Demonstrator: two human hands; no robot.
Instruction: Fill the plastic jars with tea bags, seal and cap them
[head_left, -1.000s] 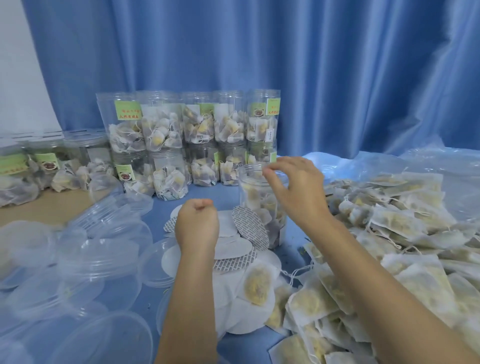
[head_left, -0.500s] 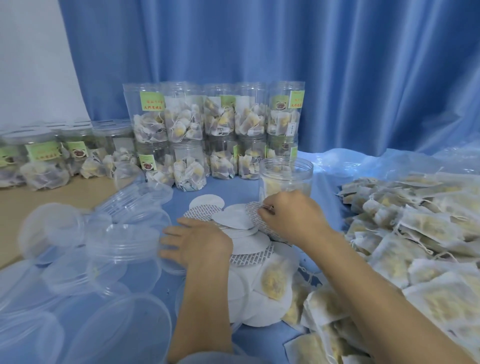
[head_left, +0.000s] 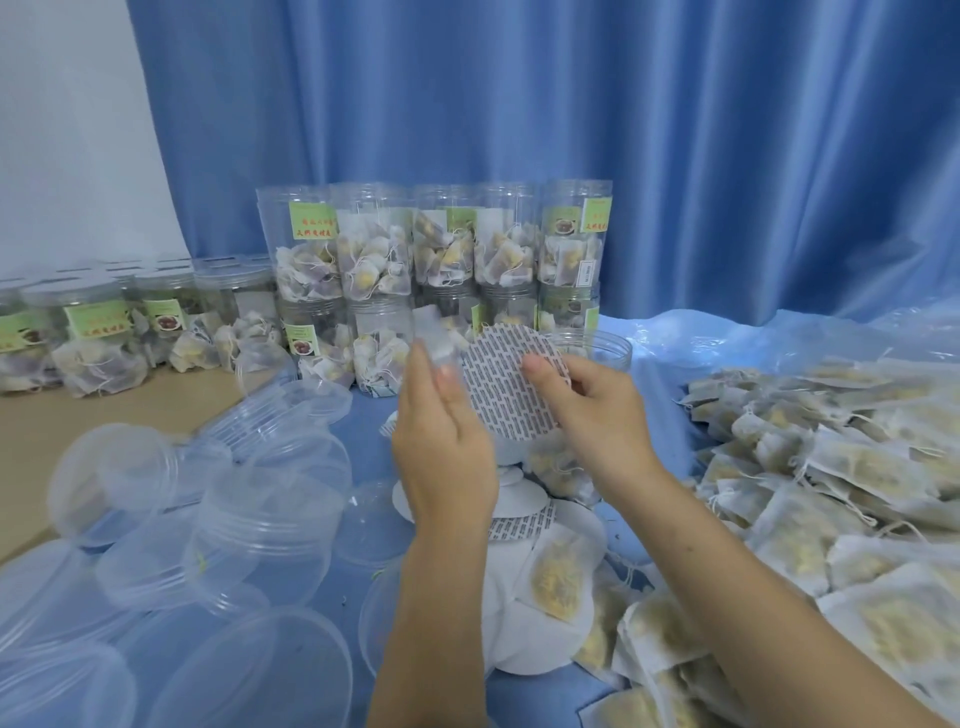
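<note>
My right hand (head_left: 589, 410) pinches a round seal disc (head_left: 506, 389) by its right edge, printed side toward me, held up in front of the open plastic jar (head_left: 602, 347). Tea bags show through the jar's wall below my hands. My left hand (head_left: 441, 441) is raised beside the disc and holds a blurred clear plastic cap (head_left: 435, 332) at its fingertips. More seal discs (head_left: 519, 501) lie scattered on the blue cloth under my hands.
A big heap of loose tea bags (head_left: 841, 467) fills the right side. Several clear caps (head_left: 260, 519) lie at the left. Filled, labelled jars (head_left: 441, 260) are stacked two high at the back, with a lower row (head_left: 104, 332) to the left.
My right hand has lifted a seal disc from the pile up to the jar. My left hand left the caps on the table and rose with a clear cap.
</note>
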